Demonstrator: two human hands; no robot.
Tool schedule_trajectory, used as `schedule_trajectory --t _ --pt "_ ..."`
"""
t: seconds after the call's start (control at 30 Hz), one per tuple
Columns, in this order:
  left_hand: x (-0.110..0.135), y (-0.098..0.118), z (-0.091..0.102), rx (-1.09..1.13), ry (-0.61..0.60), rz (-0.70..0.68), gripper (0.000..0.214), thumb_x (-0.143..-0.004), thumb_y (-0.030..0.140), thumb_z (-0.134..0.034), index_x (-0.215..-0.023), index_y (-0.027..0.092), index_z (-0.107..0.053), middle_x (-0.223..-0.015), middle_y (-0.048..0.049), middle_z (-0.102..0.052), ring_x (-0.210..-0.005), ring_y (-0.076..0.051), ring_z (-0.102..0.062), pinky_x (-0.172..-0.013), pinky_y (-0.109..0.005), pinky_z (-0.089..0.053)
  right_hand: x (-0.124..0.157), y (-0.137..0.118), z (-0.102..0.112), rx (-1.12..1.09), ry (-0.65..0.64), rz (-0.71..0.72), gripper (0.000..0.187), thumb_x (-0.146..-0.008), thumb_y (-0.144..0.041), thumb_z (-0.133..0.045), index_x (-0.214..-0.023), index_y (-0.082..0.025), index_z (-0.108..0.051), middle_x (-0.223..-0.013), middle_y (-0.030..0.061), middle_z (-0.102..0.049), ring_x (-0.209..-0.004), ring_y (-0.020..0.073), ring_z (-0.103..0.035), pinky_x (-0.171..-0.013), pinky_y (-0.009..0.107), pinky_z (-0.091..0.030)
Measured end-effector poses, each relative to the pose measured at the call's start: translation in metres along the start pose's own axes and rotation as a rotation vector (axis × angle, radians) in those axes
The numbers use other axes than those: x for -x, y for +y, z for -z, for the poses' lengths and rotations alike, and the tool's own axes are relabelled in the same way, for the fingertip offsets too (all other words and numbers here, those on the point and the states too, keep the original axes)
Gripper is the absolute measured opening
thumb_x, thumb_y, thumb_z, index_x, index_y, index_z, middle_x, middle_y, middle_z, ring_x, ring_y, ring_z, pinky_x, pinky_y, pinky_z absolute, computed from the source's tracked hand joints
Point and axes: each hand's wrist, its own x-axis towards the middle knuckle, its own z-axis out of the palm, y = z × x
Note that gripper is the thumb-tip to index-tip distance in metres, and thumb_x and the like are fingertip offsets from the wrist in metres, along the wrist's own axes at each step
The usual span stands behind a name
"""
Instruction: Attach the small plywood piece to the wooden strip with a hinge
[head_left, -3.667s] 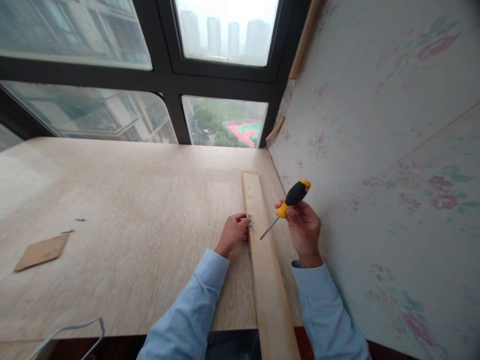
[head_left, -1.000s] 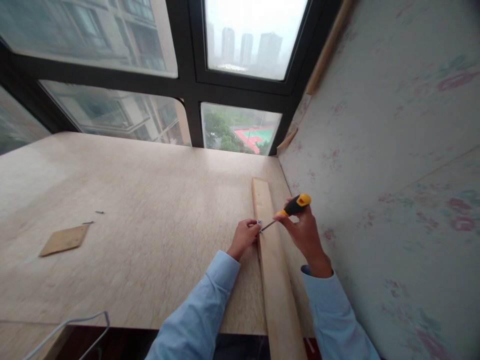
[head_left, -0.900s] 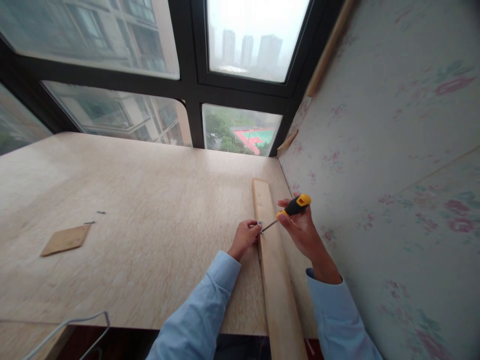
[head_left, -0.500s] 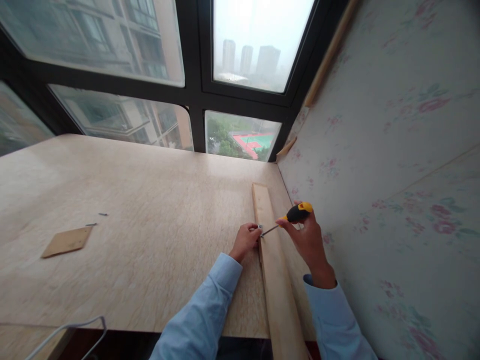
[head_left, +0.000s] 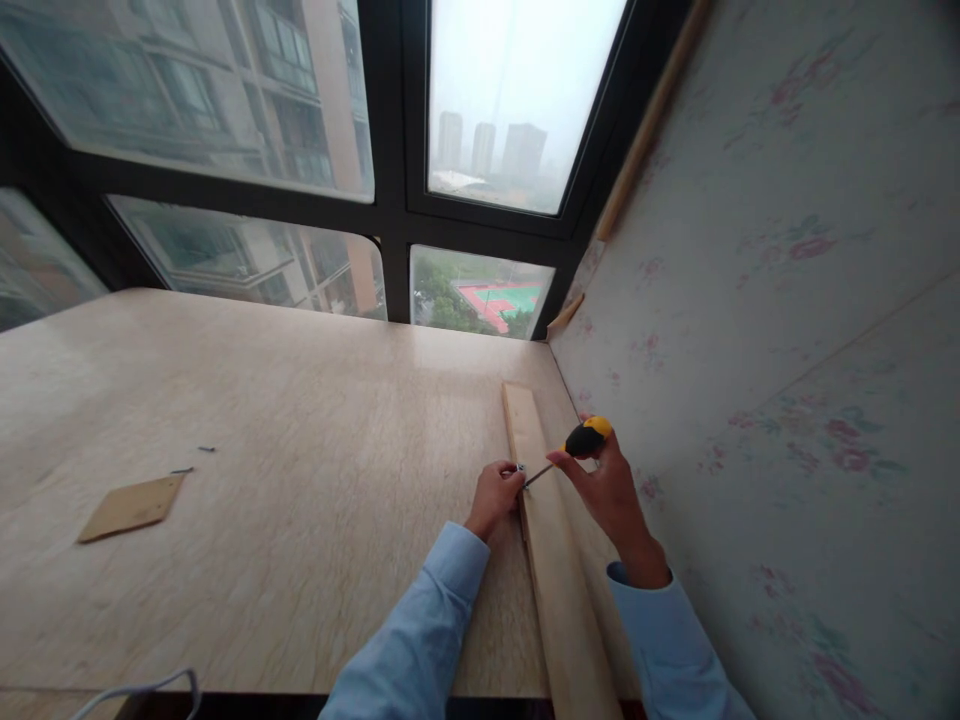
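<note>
A long pale wooden board (head_left: pixel 551 540) lies along the right side of the counter and juts over its front edge. My right hand (head_left: pixel 604 490) grips a screwdriver (head_left: pixel 586 437) by its black and yellow handle. The shaft slants down to the left, its tip at the board's left edge. There my left hand (head_left: pixel 496 498) has its fingers closed on a small metal fitting (head_left: pixel 520 468), pressed against the board's side. The fingers cover most of the fitting, so its exact kind is hidden.
On the left of the marbled counter (head_left: pixel 315 480) lie a thin brown square plate (head_left: pixel 131 508) and two screws (head_left: pixel 206 449). A white cable (head_left: pixel 161 684) loops at the front left edge. The papered wall (head_left: pixel 750 350) stands close to my right; dark-framed windows rise behind.
The whole view has shifted slightly, so the counter appears a little lower. Both hands keep their places at the board, with the screwdriver's tip still at its left edge.
</note>
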Motion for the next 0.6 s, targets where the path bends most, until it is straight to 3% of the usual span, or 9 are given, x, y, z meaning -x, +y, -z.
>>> schedule_trajectory --t 0.1,0.17,0.23,0.3,0.4,0.53,0.6 --pt "-0.001 0.000 0.000 -0.015 0.017 0.005 0.022 -0.073 0.028 -0.070 -0.087 0.011 -0.069 -0.064 -0.0026 -0.065 -0.055 -0.012 -0.057 -0.046 -0.019 -0.042 0.004 0.004 -0.003 -0.292 -0.165 0.040 0.071 -0.078 -0.051 -0.068 -0.137 -0.028 -0.036 -0.124 0.0100 -0.060 -0.112 0.0230 -0.061 -0.096 0.043 -0.049" --pt "-0.001 -0.001 0.000 -0.020 0.028 0.015 0.023 -0.072 0.028 -0.072 -0.087 0.012 -0.069 -0.064 -0.0029 -0.066 -0.056 -0.013 -0.058 -0.047 -0.019 -0.042 0.005 0.004 -0.003 -0.388 -0.234 0.037 0.066 -0.081 -0.049 -0.065 -0.137 -0.029 -0.036 -0.125 0.0088 -0.061 -0.117 0.0222 -0.059 -0.097 0.042 -0.049" --pt "-0.002 0.000 0.000 -0.021 0.034 0.019 0.023 -0.072 0.029 -0.072 -0.087 0.012 -0.070 -0.063 -0.0029 -0.066 -0.055 -0.013 -0.058 -0.046 -0.018 -0.042 0.004 0.003 -0.002 -0.298 -0.184 0.012 0.065 -0.078 -0.050 -0.068 -0.133 -0.026 -0.043 -0.110 0.0080 -0.068 -0.104 0.0241 -0.065 -0.092 0.044 -0.052" --pt "-0.001 0.000 0.000 -0.018 0.034 0.013 0.022 -0.072 0.028 -0.072 -0.085 0.011 -0.070 -0.062 -0.0031 -0.065 -0.054 -0.013 -0.058 -0.045 -0.018 -0.041 0.001 0.003 -0.003 -0.102 -0.044 0.006 0.071 -0.068 -0.053 -0.075 -0.127 -0.022 -0.050 -0.092 0.0064 -0.070 -0.086 0.0253 -0.067 -0.085 0.046 -0.054" --pt "-0.001 0.001 0.000 -0.020 0.036 -0.004 0.020 -0.071 0.028 -0.072 -0.082 0.011 -0.069 -0.063 -0.0038 -0.066 -0.054 -0.013 -0.058 -0.045 -0.019 -0.041 -0.001 0.007 -0.007 0.024 0.066 0.026 0.077 -0.062 -0.056 -0.078 -0.124 -0.019 -0.052 -0.092 0.0071 -0.068 -0.079 0.0241 -0.065 -0.081 0.045 -0.055" --pt "-0.002 0.000 -0.001 -0.024 0.041 0.001 0.021 -0.070 0.027 -0.073 -0.083 0.011 -0.069 -0.066 -0.0040 -0.066 -0.055 -0.013 -0.058 -0.045 -0.019 -0.041 0.003 0.013 -0.010 -0.316 -0.108 0.047 0.067 -0.079 -0.051 -0.066 -0.134 -0.026 -0.039 -0.126 0.0111 -0.061 -0.110 0.0226 -0.062 -0.094 0.042 -0.051" --pt "-0.003 -0.001 -0.001 -0.023 0.042 0.011 0.022 -0.070 0.027 -0.073 -0.085 0.011 -0.068 -0.064 -0.0032 -0.065 -0.054 -0.013 -0.058 -0.045 -0.019 -0.042 0.005 0.011 -0.007 -0.427 -0.195 0.041 0.064 -0.080 -0.049 -0.066 -0.134 -0.027 -0.039 -0.128 0.0108 -0.061 -0.116 0.0227 -0.060 -0.096 0.042 -0.050"
